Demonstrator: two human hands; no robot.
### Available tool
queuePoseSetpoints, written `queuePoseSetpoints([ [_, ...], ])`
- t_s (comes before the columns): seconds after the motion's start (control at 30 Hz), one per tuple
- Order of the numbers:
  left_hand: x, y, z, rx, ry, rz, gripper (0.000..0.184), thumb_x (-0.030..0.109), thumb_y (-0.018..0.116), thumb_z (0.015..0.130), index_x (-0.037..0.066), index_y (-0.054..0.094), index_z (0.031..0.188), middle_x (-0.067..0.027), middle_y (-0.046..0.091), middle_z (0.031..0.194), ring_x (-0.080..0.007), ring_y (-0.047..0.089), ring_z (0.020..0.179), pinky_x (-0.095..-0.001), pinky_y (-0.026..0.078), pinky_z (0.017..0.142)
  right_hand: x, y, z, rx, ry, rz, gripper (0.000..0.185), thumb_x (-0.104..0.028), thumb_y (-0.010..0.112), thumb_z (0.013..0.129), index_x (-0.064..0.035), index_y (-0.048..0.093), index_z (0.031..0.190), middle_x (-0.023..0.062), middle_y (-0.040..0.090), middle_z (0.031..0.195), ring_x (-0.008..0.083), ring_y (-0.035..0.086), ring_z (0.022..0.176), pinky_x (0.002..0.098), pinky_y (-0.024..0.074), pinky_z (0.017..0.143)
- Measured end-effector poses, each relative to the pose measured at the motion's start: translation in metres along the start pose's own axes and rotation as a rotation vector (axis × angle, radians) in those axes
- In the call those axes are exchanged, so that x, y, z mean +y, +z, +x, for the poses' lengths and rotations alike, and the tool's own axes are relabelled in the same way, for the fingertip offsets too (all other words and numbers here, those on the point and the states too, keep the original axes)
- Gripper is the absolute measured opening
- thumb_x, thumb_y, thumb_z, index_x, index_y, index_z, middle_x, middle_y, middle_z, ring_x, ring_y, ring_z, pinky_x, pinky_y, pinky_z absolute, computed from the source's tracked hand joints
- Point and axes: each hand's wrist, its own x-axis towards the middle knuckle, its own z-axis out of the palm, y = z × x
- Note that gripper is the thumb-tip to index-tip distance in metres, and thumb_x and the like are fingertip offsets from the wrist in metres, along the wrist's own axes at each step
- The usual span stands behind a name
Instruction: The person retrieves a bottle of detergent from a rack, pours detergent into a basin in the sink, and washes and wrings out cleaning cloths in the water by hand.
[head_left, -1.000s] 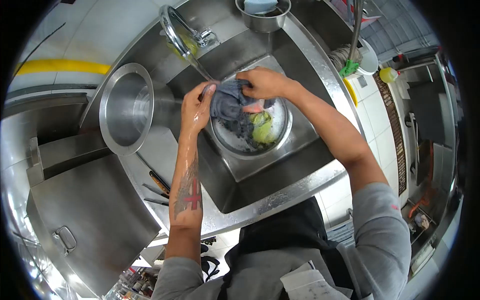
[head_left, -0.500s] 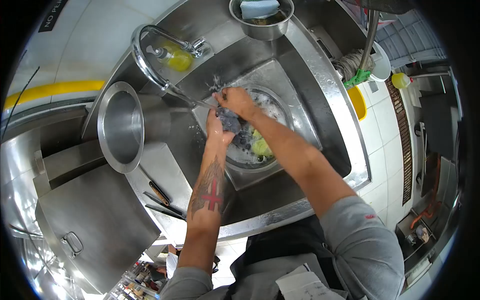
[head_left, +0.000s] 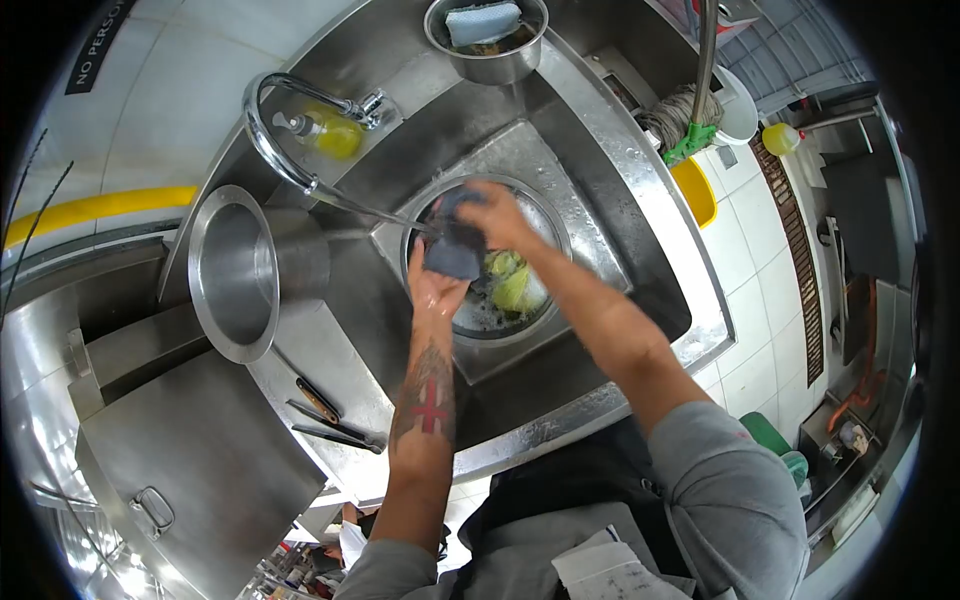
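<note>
The left hand (head_left: 438, 290), half-curled, holds the dark cloth (head_left: 455, 256) toward the round basin's (head_left: 564, 240) ten o'clock; the right hand (head_left: 498, 216), blurred, seems curled on its top. Wet fabric could slip through loose fingers.

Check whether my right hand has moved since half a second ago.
Yes. Judged against the faucet, your right hand has moved rightward in the view, away from the spout. It's blurred, so its exact position is uncertain.
</note>
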Motion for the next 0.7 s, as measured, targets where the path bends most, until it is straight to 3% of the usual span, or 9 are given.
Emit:
queuePoseSetpoints([
  [0.07,-0.006,0.016,0.014,0.11,-0.007,0.001,0.049,0.044,0.056,0.099,0.007,0.058,0.132,-0.0151,0.06,0.133,-0.0275,0.052,0.129,-0.0467,0.044,0.107,0.017,0.062,-0.018,0.002,-0.354,-0.313,0.027,-0.028,0.077,0.074,-0.0065,0.073,0.089,0.0194,0.069,0.084,0.0351,0.067,0.084,0.0418,0.053,0.075],
  [0.2,-0.005,0.003,0.016,0.108,0.04,-0.017,0.049,0.046,0.055,0.099,0.01,0.058,0.132,-0.0105,0.062,0.131,-0.0273,0.055,0.125,-0.0454,0.045,0.106,0.012,0.083,-0.024,-0.123,-0.382,-0.467,0.023,-0.03,0.073,0.074,-0.0072,0.072,0.078,0.0217,0.066,0.069,0.0418,0.066,0.073,0.0458,0.0546,0.074],
  [0.3,-0.004,0.012,-0.016,0.02,-0.06,0.061,0.048,0.045,0.059,0.098,0.01,0.058,0.132,-0.0082,0.063,0.13,-0.0268,0.058,0.122,-0.0447,0.045,0.106,0.033,0.05,0.034,0.079,0.051,-0.835,0.045,-0.049,0.071,0.08,-0.0083,0.077,0.099,0.0224,0.072,0.094,0.0392,0.07,0.089,0.0424,0.0548,0.085],
  [0.33,-0.003,0.013,-0.027,-0.068,-0.165,0.135,0.048,0.043,0.063,0.097,0.009,0.058,0.131,-0.0072,0.063,0.13,-0.0264,0.06,0.12,-0.0443,0.045,0.106,0.026,0.046,0.04,0.084,0.05,-0.833,0.045,-0.049,0.071,0.08,-0.0083,0.077,0.099,0.0224,0.072,0.094,0.0392,0.07,0.089,0.0424,0.0548,0.085],
  [0.37,-0.004,0.01,-0.036,-0.108,-0.138,0.423,0.052,0.039,0.068,0.094,0.008,0.056,0.134,-0.0072,0.063,0.131,-0.0258,0.059,0.121,-0.0461,0.043,0.108,0.022,0.043,0.043,0.072,0.206,-0.539,0.057,-0.055,0.069,0.082,-0.0061,0.073,0.111,0.0236,0.07,0.107,0.038,0.067,0.102,0.0423,0.0505,0.093],
  [0.43,0.007,0.0,-0.039,-0.132,-0.088,0.405,0.053,0.038,0.068,0.095,0.007,0.055,0.135,-0.0087,0.062,0.133,-0.0267,0.057,0.124,-0.0482,0.042,0.109,0.016,0.036,0.027,-0.037,0.308,-0.11,0.089,-0.074,0.058,0.086,-0.0007,0.06,0.136,0.0244,0.059,0.135,0.0346,0.054,0.128,0.041,0.0384,0.109],
  [0.57,0.05,0.023,-0.082,-0.281,0.047,0.167,0.059,0.035,0.065,0.096,0.002,0.049,0.141,-0.0169,0.055,0.14,-0.035,0.049,0.134,-0.0528,0.034,0.115,0.028,0.001,-0.025,-0.245,0.124,-0.64,0.072,-0.06,0.068,0.088,-0.001,0.065,0.129,0.021,0.064,0.128,0.0308,0.058,0.124,0.0406,0.0425,0.105],
  [0.63,0.054,0.01,-0.098,-0.305,0.108,0.083,0.06,0.035,0.064,0.096,0.0,0.047,0.142,-0.0186,0.054,0.141,-0.0371,0.048,0.135,-0.0534,0.032,0.117,0.027,-0.02,-0.025,-0.5,-0.24,-0.733,0.052,-0.041,0.077,0.087,-0.0011,0.069,0.12,0.0154,0.069,0.118,0.0252,0.063,0.113,0.0383,0.0487,0.095],
  [0.7,0.053,-0.006,-0.098,-0.259,0.175,0.002,0.058,0.034,0.061,0.097,0.002,0.047,0.143,-0.0208,0.053,0.14,-0.0385,0.045,0.137,-0.0527,0.031,0.118,0.017,-0.036,-0.006,-0.327,-0.055,-0.482,0.041,-0.03,0.079,0.085,-0.0019,0.07,0.113,0.013,0.071,0.11,0.023,0.066,0.103,0.0368,0.0505,0.09],
])
